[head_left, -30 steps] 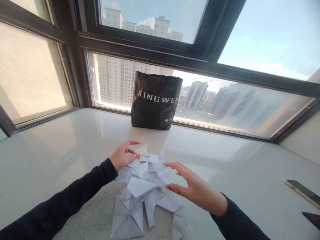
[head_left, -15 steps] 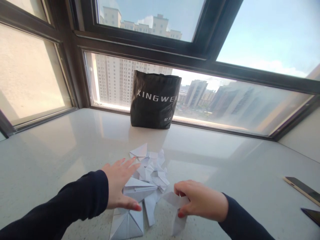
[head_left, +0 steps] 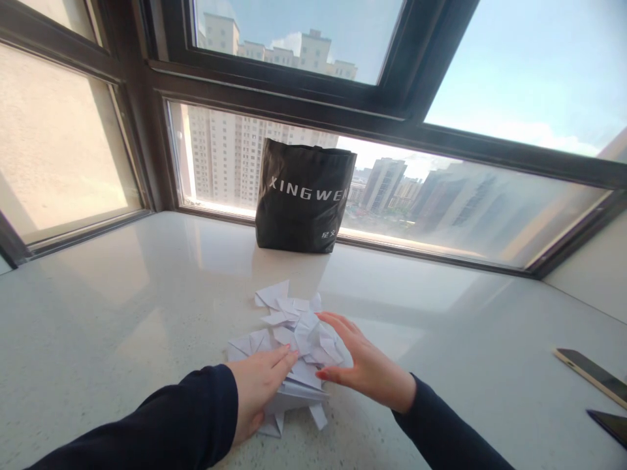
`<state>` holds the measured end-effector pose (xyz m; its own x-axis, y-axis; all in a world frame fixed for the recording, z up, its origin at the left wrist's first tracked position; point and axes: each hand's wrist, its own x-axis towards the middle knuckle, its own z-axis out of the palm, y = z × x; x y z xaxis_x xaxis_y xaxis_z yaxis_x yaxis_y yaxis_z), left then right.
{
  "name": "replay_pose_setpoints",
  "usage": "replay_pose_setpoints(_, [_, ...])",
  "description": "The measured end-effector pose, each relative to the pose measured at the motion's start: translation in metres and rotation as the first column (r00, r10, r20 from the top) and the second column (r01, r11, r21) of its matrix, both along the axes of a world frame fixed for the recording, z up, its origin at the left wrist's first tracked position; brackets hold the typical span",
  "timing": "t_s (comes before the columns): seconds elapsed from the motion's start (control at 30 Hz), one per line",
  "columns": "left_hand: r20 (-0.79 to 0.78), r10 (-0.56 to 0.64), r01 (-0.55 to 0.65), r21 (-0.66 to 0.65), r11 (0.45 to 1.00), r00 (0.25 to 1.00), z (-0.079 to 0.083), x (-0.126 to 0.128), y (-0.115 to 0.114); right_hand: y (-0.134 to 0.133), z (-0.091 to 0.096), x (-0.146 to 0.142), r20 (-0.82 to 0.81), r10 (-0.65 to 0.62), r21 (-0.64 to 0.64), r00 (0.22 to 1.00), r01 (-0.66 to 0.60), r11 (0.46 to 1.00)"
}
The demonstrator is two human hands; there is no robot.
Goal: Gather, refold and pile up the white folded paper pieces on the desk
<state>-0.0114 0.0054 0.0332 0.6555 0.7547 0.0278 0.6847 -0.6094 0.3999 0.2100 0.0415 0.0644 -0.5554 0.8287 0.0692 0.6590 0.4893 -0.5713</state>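
Observation:
A loose heap of folded white paper pieces (head_left: 306, 329) lies on the pale speckled counter in front of me. My left hand (head_left: 262, 385) rests on the heap's near left side, palm down with its fingers stretched out, covering part of the paper. At the right edge, my right hand (head_left: 360, 359) curves about the heap with thumb and fingers spread apart, the fingertips against the paper. A larger folded sheet (head_left: 298, 395) shows below the left fingers. Neither hand grips a piece.
A black bag (head_left: 306, 202) with white lettering stands upright at the back, by the window (head_left: 392, 124). On the right of the counter (head_left: 147, 326) lie a phone-like flat slab (head_left: 595, 375) and a dark pointed object (head_left: 610, 424) cut off by the frame.
My right hand has let go of a folded paper piece and moved up and left against the heap. My left hand has come down onto it, and the pieces are now closer together.

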Motion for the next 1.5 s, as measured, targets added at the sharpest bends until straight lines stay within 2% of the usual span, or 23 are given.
replay_pose_setpoints(0.1, [0.034, 0.03, -0.029, -0.013, 0.999, 0.999, 0.008, 0.003, 0.0, 0.0, -0.006, -0.001, 0.148, 0.095, -0.005, 0.984, -0.096, 0.995])
replay_pose_setpoints(0.2, [0.102, 0.019, -0.015, -0.034, 0.999, 0.995, 0.025, 0.005, 0.005, -0.001, -0.007, -0.003, 0.19, 0.101, 0.055, 0.977, -0.113, 0.992])
replay_pose_setpoints(0.37, [0.32, 0.07, -0.061, -0.038, 0.997, 0.945, 0.062, -0.001, 0.017, 0.002, 0.003, 0.0, 0.167, 0.015, 0.126, 0.986, -0.036, 0.991])
replay_pose_setpoints(0.47, [0.468, 0.188, -0.095, -0.215, 0.972, 0.863, 0.072, -0.01, 0.029, 0.005, 0.014, 0.006, 0.143, -0.084, 0.131, 0.986, 0.066, 0.989])
replay_pose_setpoints(0.53, [0.492, 0.285, -0.121, -0.338, 0.933, 0.823, 0.069, -0.016, 0.037, 0.007, 0.021, 0.01, 0.138, -0.171, 0.145, 0.976, 0.151, 0.978])
replay_pose_setpoints(0.57, [0.47, 0.327, -0.169, -0.346, 0.923, 0.82, 0.064, -0.02, 0.041, 0.008, 0.024, 0.013, 0.122, -0.215, 0.157, 0.969, 0.195, 0.968])
replay_pose_setpoints(0.63, [0.382, 0.382, -0.318, -0.22, 0.922, 0.842, 0.053, -0.027, 0.048, 0.008, 0.03, 0.016, 0.035, -0.282, 0.19, 0.959, 0.271, 0.944])
replay_pose_setpoints(0.7, [0.279, 0.395, -0.388, -0.084, 0.918, 0.875, 0.04, -0.033, 0.051, 0.005, 0.034, 0.015, -0.086, -0.267, 0.227, 0.96, 0.28, 0.933])
replay_pose_setpoints(0.77, [0.177, 0.377, -0.378, -0.032, 0.925, 0.909, 0.032, -0.036, 0.054, -0.001, 0.038, 0.012, -0.108, -0.146, 0.236, 0.983, 0.168, 0.957])
replay_pose_setpoints(0.87, [0.091, 0.34, -0.34, -0.018, 0.94, 0.936, 0.026, -0.036, 0.06, -0.014, 0.047, 0.007, 0.095, 0.062, 0.127, 0.994, -0.074, 0.989])
replay_pose_setpoints(0.97, [0.097, 0.363, -0.37, 0.058, 0.927, 0.927, 0.02, -0.029, 0.066, -0.033, 0.049, 0.006, 0.3, 0.14, 0.036, 0.944, -0.158, 0.987])
replay_pose_setpoints(1.03, [0.097, 0.39, -0.401, 0.159, 0.902, 0.916, 0.013, -0.022, 0.068, -0.047, 0.039, 0.005, 0.428, 0.183, 0.043, 0.885, -0.222, 0.974])
replay_pose_setpoints(1.13, [0.035, 0.338, -0.334, 0.274, 0.902, 0.94, -0.002, -0.013, 0.064, -0.062, 0.01, -0.001, 0.601, 0.225, 0.109, 0.767, -0.358, 0.927])
replay_pose_setpoints(1.23, [-0.04, 0.264, -0.244, 0.272, 0.931, 0.964, -0.012, -0.01, 0.059, -0.066, -0.012, -0.01, 0.63, 0.221, 0.149, 0.744, -0.395, 0.906])
replay_pose_setpoints(1.3, [-0.062, 0.244, -0.219, 0.266, 0.939, 0.968, -0.014, -0.011, 0.059, -0.062, -0.013, -0.016, 0.577, 0.245, 0.11, 0.779, -0.372, 0.922])
replay_pose_setpoints(1.37, [-0.063, 0.21, -0.182, 0.302, 0.936, 0.976, -0.014, -0.012, 0.061, -0.057, -0.004, -0.019, 0.511, 0.251, 0.044, 0.822, -0.317, 0.947])
replay_pose_setpoints(1.43, [-0.051, 0.167, -0.136, 0.37, 0.919, 0.985, -0.014, -0.014, 0.064, -0.052, 0.005, -0.022, 0.458, 0.212, 0.001, 0.863, -0.239, 0.971])
replay_pose_setpoints(1.5, [-0.032, 0.141, -0.114, 0.431, 0.895, 0.99, -0.014, -0.015, 0.067, -0.047, 0.01, -0.025, 0.429, 0.119, 0.05, 0.895, -0.156, 0.987])
